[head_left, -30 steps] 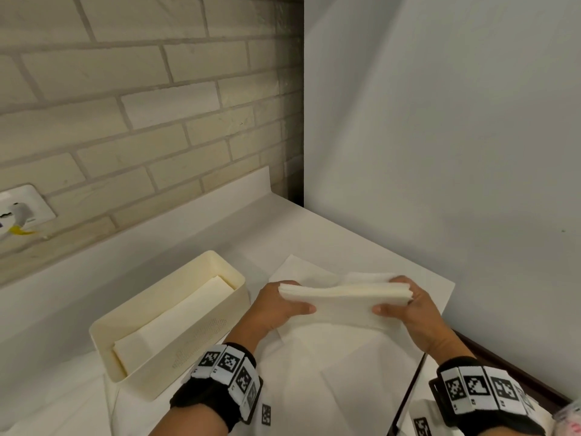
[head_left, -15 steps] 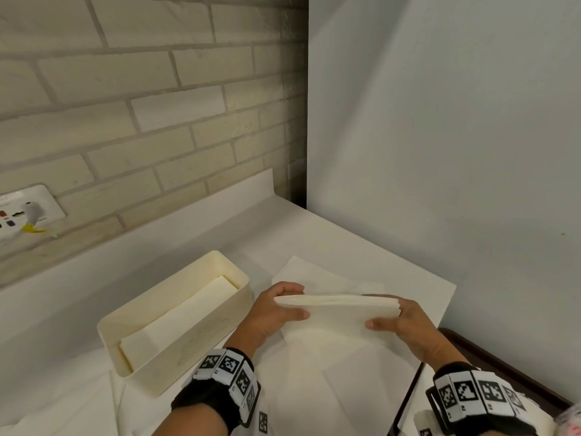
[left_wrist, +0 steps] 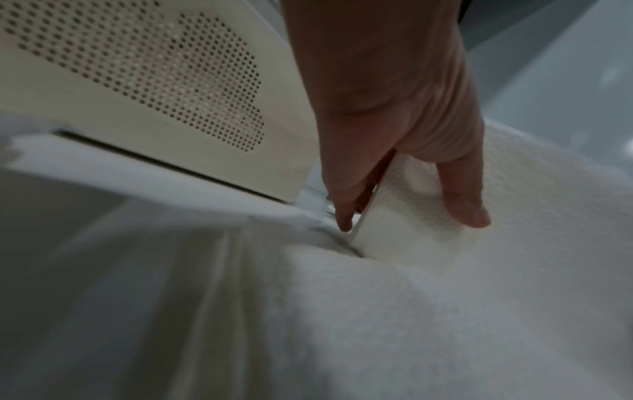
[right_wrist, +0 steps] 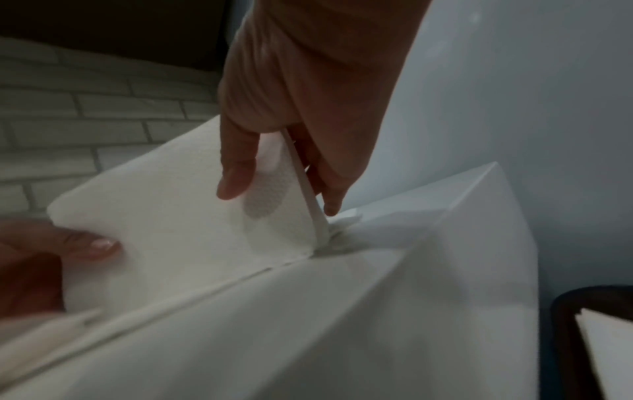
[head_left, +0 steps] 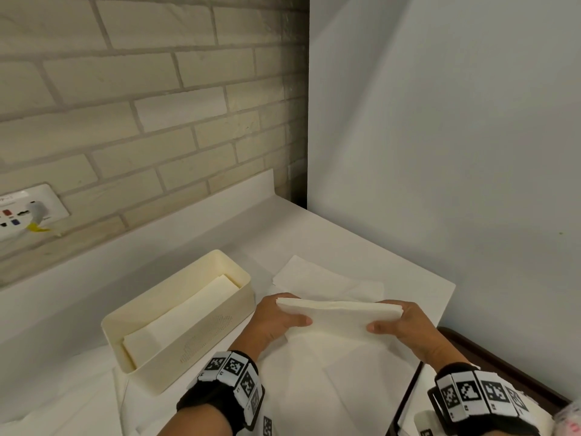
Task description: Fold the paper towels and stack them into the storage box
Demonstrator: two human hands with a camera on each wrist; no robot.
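Note:
A folded white paper towel (head_left: 338, 319) is held between both hands above flat unfolded sheets (head_left: 330, 379) on the counter. My left hand (head_left: 278, 319) pinches its left end, thumb on the near face, fingers behind. My right hand (head_left: 401, 325) pinches its right end the same way. In the left wrist view the left hand (left_wrist: 407, 189) grips the towel (left_wrist: 404, 216) beside the box wall (left_wrist: 137, 81). In the right wrist view the right hand (right_wrist: 277, 173) clamps the towel (right_wrist: 178, 216). The cream storage box (head_left: 217, 259) stands to the left with folded towels (head_left: 182, 313) lying inside.
A brick wall with a socket plate (head_left: 22, 215) runs behind the counter. A grey panel (head_left: 440, 152) closes the right side. A dark tray edge (head_left: 503, 366) sits at the near right, holding more paper.
The folded towel and both hands have sunk slightly toward the sheets on the counter. The grip on both ends is unchanged.

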